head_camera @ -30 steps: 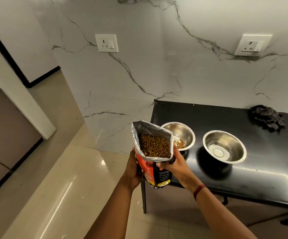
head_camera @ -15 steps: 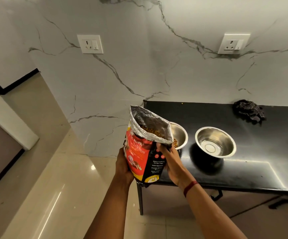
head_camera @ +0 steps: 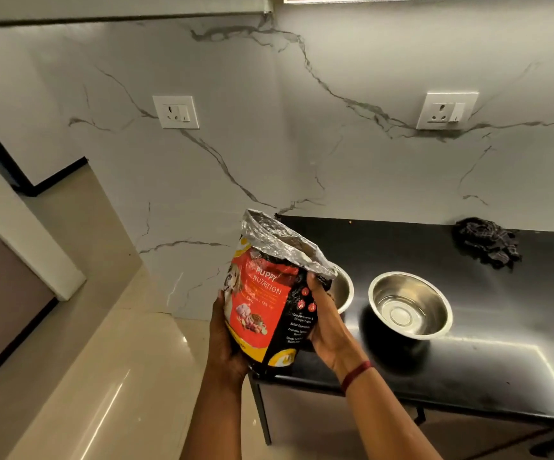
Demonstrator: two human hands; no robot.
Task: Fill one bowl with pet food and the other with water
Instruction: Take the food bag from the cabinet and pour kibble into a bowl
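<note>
A person's left hand [head_camera: 227, 340] and right hand [head_camera: 325, 323] each keep a closed grip on an open puppy-food bag [head_camera: 269, 300], tilted over the near bowl [head_camera: 343, 288] on a black desk [head_camera: 468, 360]; a second steel bowl [head_camera: 410, 305] stands just beside it.

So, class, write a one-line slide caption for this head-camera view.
Both hands hold an open puppy food bag beside two steel bowls on a black table.
</note>
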